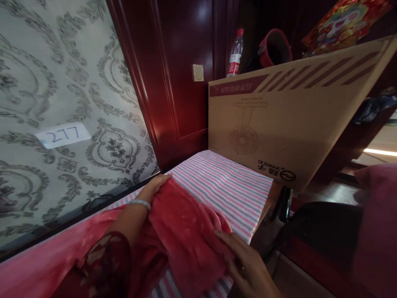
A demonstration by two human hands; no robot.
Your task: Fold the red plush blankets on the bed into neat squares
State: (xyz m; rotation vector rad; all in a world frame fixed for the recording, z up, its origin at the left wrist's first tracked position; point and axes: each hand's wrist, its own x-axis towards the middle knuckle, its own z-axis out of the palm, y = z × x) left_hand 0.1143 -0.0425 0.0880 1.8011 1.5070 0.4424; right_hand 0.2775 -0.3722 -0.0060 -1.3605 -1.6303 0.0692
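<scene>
A red plush cloth lies bunched and partly spread over a striped sheet of pink, grey and white. I cannot tell whether it is a garment or a blanket. My left hand, with a pale bangle at the wrist, grips the cloth's far left corner near the wall. At the cloth's right edge, my right hand has its fingers on top and its thumb lower, pinching the fabric. More pinkish-red fabric stretches along the wall under my left arm.
A big cardboard box stands past the sheet's far edge, with a plastic bottle behind its top. Patterned wallpaper with a paper label reading 277 runs along the left. A dark seat is at right.
</scene>
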